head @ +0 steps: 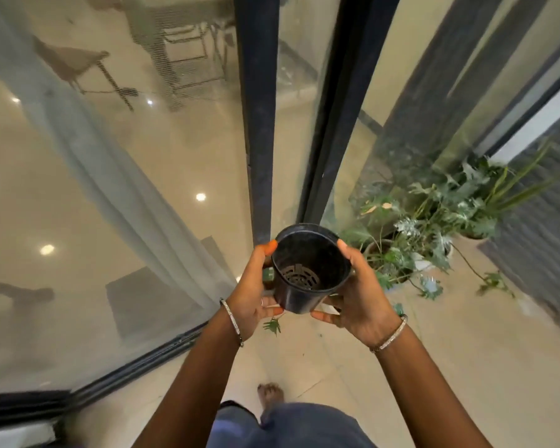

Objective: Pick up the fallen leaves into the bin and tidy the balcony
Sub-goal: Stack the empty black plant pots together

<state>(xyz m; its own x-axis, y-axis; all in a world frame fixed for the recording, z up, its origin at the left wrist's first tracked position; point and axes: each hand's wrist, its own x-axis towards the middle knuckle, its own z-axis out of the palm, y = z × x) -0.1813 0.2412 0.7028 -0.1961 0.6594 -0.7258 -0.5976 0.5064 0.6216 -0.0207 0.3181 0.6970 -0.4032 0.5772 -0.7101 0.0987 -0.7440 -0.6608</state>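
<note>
I hold an empty black plastic plant pot in front of me with both hands, its mouth tipped toward me so the slotted bottom shows. My left hand grips its left side, thumb on the rim. My right hand grips the right side, thumb on the rim and fingers under the base. A small green leaf lies on the beige floor tiles just below the pot. Another green sprig lies on the floor to the right.
Potted green plants crowd the balcony corner ahead on the right. A glass sliding door with a dark frame runs along the left, a curtain behind it. A grey wall closes the right side. My bare foot stands on the tiles.
</note>
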